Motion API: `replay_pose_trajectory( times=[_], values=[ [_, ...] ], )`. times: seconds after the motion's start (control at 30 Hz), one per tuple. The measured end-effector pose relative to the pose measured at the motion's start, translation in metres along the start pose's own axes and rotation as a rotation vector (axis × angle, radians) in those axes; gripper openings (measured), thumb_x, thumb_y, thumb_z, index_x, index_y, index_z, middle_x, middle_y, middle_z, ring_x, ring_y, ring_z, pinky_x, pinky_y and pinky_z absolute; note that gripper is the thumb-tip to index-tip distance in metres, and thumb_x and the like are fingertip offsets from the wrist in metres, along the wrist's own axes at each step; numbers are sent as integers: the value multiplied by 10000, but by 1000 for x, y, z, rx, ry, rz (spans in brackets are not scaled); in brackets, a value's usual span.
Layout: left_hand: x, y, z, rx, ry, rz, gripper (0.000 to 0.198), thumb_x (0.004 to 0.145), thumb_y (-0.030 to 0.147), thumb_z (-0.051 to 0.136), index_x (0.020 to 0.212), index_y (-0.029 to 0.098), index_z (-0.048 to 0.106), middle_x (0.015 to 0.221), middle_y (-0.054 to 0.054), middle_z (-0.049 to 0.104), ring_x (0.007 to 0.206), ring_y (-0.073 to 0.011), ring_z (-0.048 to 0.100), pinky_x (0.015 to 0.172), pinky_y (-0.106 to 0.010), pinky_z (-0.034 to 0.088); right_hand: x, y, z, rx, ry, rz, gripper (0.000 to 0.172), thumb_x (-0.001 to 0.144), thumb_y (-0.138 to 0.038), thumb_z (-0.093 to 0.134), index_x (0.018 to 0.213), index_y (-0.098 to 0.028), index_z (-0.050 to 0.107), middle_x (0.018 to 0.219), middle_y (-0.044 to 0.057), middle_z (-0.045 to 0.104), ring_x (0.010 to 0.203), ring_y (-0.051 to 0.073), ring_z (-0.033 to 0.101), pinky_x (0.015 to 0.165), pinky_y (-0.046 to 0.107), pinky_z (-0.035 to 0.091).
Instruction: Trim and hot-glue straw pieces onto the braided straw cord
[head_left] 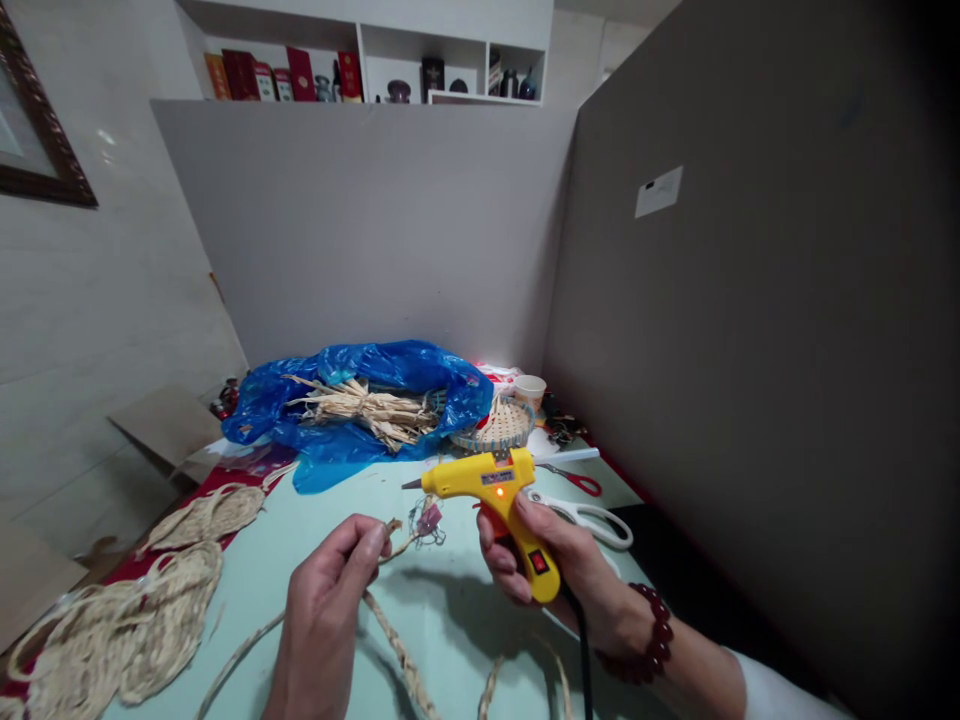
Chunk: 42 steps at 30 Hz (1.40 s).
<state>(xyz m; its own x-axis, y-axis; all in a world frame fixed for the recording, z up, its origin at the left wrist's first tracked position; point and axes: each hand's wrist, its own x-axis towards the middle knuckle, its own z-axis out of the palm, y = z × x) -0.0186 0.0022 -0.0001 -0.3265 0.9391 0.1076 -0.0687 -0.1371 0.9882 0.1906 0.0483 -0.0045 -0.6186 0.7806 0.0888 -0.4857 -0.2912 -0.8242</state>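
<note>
My right hand point(547, 550) is wrapped round the handle of a yellow hot glue gun point(480, 478), its dark nozzle pointing left. An orange light glows on its side, and a pale glue stick point(570, 455) sticks out of its back. Left of the nozzle and lower, my left hand point(330, 590) pinches the end of a braided straw cord point(397, 640) between thumb and fingers. The cord trails down over the pale green table covering. The nozzle and the cord end are apart. A small tangle of wire with a purplish piece point(429, 522) lies just beyond my left fingertips.
Coiled straw braids point(142, 625) lie at the left. A blue plastic bag point(405, 358) holding dried straw point(375, 408), a woven basket point(499, 425) and a paper cup point(530, 390) stand at the back. White-handled scissors point(600, 525) and red-handled scissors point(585, 484) lie right. Grey partitions point(375, 220) enclose the table.
</note>
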Motion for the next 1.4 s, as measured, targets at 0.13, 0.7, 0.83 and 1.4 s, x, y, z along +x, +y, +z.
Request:
replay_pose_trajectory(
  times=[0.13,0.7,0.83,1.4],
  values=[
    [-6,1,4,134,11,101,346,781,502,680,604,225,571,595,39,427,603,-159,357,564,-264,300,1,2,-2,1,32,10,462,886,-548,590,842,-89,608,702,11,496,508,61,447,475,176,296],
    [3,-4,3,196,-48,97,323,785,539,651,854,244,763,925,-46,731,834,-225,613,723,-265,458,8,7,-1,26,182,23,605,782,-680,649,878,-82,641,686,31,596,458,50,422,411,165,292],
    [-3,-1,6,293,-59,259,196,784,444,681,754,268,762,772,-35,693,737,-225,596,702,-282,448,8,9,3,11,213,-43,584,764,-661,684,903,-97,633,773,54,629,531,66,473,481,170,411],
    [-13,-20,8,757,-267,907,162,844,105,632,933,237,663,787,4,732,709,-142,685,745,-218,508,-7,1,28,-351,75,-61,370,740,-362,794,910,-197,510,718,-65,479,492,49,421,400,145,353]
  ],
)
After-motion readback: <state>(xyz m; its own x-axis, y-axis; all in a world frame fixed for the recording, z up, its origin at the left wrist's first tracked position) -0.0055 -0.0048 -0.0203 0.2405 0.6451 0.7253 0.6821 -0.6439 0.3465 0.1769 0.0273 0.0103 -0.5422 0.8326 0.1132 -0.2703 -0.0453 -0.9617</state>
